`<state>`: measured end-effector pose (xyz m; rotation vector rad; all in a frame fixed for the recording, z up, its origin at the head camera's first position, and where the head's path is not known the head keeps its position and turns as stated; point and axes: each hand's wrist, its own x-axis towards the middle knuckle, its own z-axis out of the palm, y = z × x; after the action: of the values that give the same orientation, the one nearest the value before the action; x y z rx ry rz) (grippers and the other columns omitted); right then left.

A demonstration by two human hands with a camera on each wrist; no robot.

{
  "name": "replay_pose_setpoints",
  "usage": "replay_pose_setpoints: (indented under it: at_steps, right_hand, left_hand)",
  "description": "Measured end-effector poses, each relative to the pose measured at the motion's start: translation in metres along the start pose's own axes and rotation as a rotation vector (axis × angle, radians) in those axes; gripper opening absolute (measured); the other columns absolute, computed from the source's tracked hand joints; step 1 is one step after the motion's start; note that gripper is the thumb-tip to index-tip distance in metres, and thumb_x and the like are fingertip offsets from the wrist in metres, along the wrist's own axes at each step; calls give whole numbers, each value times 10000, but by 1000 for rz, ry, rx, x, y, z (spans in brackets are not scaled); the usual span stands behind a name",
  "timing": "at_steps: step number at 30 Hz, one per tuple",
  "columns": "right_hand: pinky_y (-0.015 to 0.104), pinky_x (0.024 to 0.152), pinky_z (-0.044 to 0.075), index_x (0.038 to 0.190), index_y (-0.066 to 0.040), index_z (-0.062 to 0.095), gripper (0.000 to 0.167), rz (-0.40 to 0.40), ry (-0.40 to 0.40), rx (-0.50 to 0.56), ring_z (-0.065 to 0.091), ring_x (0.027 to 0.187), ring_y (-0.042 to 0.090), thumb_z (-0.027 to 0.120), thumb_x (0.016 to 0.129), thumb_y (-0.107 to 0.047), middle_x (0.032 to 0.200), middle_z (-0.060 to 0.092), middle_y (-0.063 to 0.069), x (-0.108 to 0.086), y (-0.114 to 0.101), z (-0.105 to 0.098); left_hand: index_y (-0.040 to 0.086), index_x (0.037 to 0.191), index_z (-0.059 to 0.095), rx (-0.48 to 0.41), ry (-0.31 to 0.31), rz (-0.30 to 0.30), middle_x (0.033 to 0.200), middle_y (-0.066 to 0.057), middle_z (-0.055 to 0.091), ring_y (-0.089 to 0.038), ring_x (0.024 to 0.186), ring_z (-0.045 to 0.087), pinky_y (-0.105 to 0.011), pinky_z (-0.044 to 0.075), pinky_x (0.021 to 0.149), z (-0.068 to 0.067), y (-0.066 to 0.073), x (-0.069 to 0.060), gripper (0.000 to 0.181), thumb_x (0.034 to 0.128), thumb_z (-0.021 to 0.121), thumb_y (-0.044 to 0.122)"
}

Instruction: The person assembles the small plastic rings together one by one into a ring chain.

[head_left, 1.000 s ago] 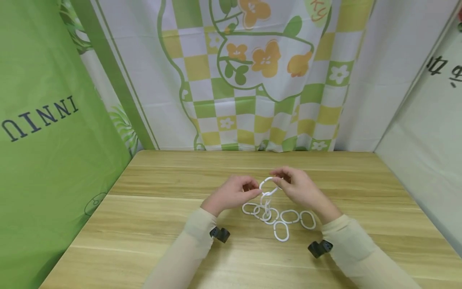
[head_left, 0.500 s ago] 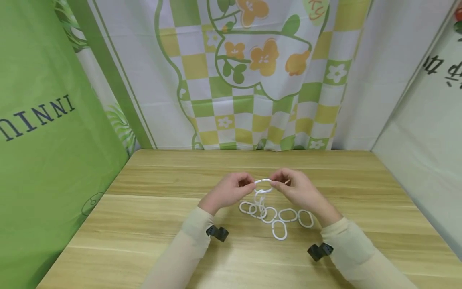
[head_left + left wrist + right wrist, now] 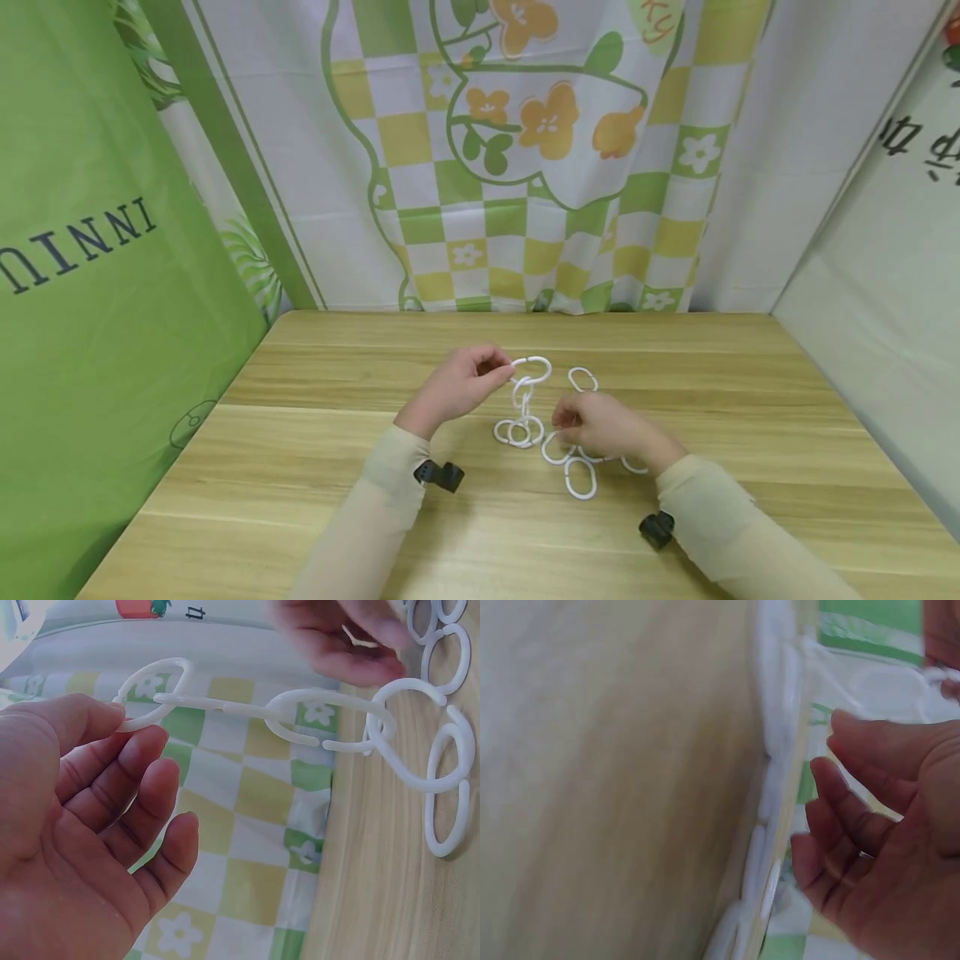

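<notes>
With thumb and index finger my left hand (image 3: 456,387) pinches the top white plastic chain link (image 3: 181,673), raised above the table. Several joined links (image 3: 330,697) hang from it, and the lowest ones lie on the wood. My right hand (image 3: 609,430) hovers low over more white links, covering parts of them. Its thumb and fingers (image 3: 838,802) are apart and bent loosely, with nothing between them in the right wrist view. One oval link (image 3: 567,480) lies in front of that hand. Another single link (image 3: 572,377) lies behind it.
The wooden table (image 3: 300,500) ends at a patterned curtain (image 3: 465,250) at the back. A green cloth (image 3: 90,350) borders the left side and a white one (image 3: 885,333) the right. Each wrist carries a small black camera (image 3: 438,475).
My right hand has let go of the top link and moved down over the loose links. The left hand has drawn the chain left and slightly up. A link behind the right hand is now uncovered.
</notes>
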<state>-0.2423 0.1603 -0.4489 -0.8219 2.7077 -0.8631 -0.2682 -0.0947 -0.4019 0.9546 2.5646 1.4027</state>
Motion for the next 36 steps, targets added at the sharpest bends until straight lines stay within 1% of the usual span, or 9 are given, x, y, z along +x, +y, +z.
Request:
replay_pose_setpoints:
  at_steps: [4, 7, 10, 16, 20, 24, 30, 33, 36]
  right_hand:
    - [366, 747, 484, 904, -111, 694, 117, -38, -41, -75, 577, 794, 128, 764, 811, -108, 832, 646, -58, 8, -4, 8]
    - [360, 718, 457, 845, -155, 680, 133, -42, -72, -125, 542, 767, 129, 787, 774, -118, 790, 614, -82, 12, -9, 10]
    - [317, 648, 427, 757, -181, 637, 166, -20, -85, -155, 499, 692, 104, 798, 767, -143, 709, 554, -98, 12, -11, 10]
    - [261, 504, 365, 605, -170, 542, 322, 66, -90, -158, 437, 525, 77, 750, 848, -202, 570, 471, -94, 8, -10, 8]
    - [281, 523, 395, 675, -151, 568, 267, 129, -89, -125, 470, 548, 94, 741, 867, -220, 605, 506, -73, 9, -10, 8]
    - [302, 589, 429, 805, -146, 603, 164, 71, -62, -132, 503, 634, 100, 751, 859, -188, 695, 539, -72, 13, -11, 10]
    - [282, 592, 415, 717, -162, 587, 187, -32, -67, -190, 475, 624, 84, 704, 832, -70, 659, 505, -93, 15, -12, 14]
    - [277, 604, 416, 727, -151, 578, 186, -34, -59, -169, 473, 640, 84, 689, 835, -48, 674, 505, -86, 11, -11, 13]
    - [284, 604, 424, 781, -127, 593, 140, -6, -48, -83, 487, 651, 92, 677, 869, -58, 694, 524, -67, 7, -8, 8]
  left_hand:
    - [125, 1001, 680, 11, 3, 11, 895, -41, 663, -137, 770, 579, -300, 491, 692, -1, 0, 0, 161, 995, 599, 264]
    - [120, 990, 684, 14, 8, 27, 883, -40, 658, -134, 765, 573, -293, 487, 692, -1, 0, 0, 148, 991, 608, 247]
    - [120, 982, 688, 14, 12, 38, 859, 13, 640, -134, 758, 566, -291, 482, 685, 0, 0, 0, 137, 987, 613, 235]
    - [125, 975, 687, 10, 13, 25, 843, 38, 628, -136, 748, 558, -285, 475, 674, -1, 0, 0, 134, 987, 613, 236]
    - [122, 970, 686, 17, 10, 31, 843, 34, 626, -132, 749, 557, -284, 477, 676, -2, -2, 0, 136, 986, 615, 237]
    - [121, 966, 686, 23, 8, 36, 848, 35, 625, -131, 757, 560, -283, 480, 683, -1, -2, 0, 134, 986, 615, 232]
    - [115, 970, 685, 4, -1, 37, 847, 28, 627, -134, 750, 556, -283, 477, 671, 1, -2, 0, 138, 987, 613, 232]
    - [122, 974, 682, 1, -6, 40, 846, 31, 627, -134, 745, 553, -283, 475, 665, 2, -2, 0, 139, 989, 611, 241]
    - [121, 977, 681, 3, -10, 37, 845, 32, 626, -137, 745, 554, -284, 475, 662, 3, -3, 2, 144, 990, 609, 245]
